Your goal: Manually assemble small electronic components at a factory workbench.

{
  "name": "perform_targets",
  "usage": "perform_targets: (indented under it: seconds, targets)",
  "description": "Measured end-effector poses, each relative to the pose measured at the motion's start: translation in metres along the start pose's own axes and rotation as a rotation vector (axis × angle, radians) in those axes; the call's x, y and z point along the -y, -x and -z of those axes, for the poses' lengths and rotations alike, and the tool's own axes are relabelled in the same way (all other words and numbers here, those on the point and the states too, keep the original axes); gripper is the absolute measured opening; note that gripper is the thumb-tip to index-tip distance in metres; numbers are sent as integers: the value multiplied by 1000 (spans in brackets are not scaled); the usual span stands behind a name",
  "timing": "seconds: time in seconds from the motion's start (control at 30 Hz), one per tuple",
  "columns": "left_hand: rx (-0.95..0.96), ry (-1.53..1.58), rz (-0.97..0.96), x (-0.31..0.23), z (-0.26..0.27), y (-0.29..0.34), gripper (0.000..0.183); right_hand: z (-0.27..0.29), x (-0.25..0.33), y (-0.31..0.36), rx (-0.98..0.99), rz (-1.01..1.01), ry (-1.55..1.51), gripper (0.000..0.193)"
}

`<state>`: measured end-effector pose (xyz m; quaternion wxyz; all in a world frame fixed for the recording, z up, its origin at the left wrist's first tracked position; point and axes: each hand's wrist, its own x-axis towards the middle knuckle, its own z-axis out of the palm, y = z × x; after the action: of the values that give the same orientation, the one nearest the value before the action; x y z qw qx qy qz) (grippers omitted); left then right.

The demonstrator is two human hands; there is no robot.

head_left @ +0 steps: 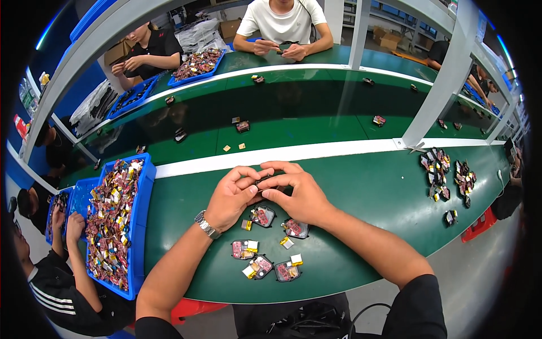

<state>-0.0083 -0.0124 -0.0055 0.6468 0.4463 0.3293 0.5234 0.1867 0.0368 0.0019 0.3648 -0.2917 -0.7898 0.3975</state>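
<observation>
Black short sleeves (416,308) filled the lower corners of the frame, nearest of all. Beyond them stretched a smooth, dark-green tabletop (361,237), slightly glossy, edged along its far side by a white metal strip (271,160). A deep blue plastic bin (139,248), heaped with small circuit pieces, stood at the left, and a worker in a white T-shirt (282,22) sat at the top centre, across a second green surface.

At mid-frame, the bare left hand (230,195), a silver watch (208,224) at its wrist, and the bare right hand (296,195) met, their fingertips closed on a small dark piece (263,181). Fingers hid most of it, so I couldn't tell which way it pointed or how its long axis ran.

Just below lay five black-framed modules with pink circuit boards (287,272); the lowest right one had its silver-and-yellow battery (296,259) toward the upper right.
</observation>
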Motion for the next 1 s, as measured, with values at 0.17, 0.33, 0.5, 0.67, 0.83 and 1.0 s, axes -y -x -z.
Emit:
perform_targets:
  seconds: [0.17, 0.33, 0.5, 0.67, 0.83, 1.0]
  targets:
    - [-34, 12, -25, 2, 2, -1, 23, -2, 6, 1, -17, 90, 37, 16]
    - [4, 29, -62, 1, 3, -3, 24, -2, 11, 0, -96, 169, 96, 15]
    - [12, 53, -69, 1, 2, -3, 30, -1, 8, 1, -109, 167, 93, 14]
    - [-21, 128, -16, 2, 1, -4, 30, -3, 1, 0, -86, 149, -47, 18]
    - [7, 170, -74, 4, 11, -4, 30, 0, 16, -2, -90, 239, 36, 19]
    - [42, 163, -79, 5, 8, -4, 28, -1, 14, -2, -131, 221, 50, 17]
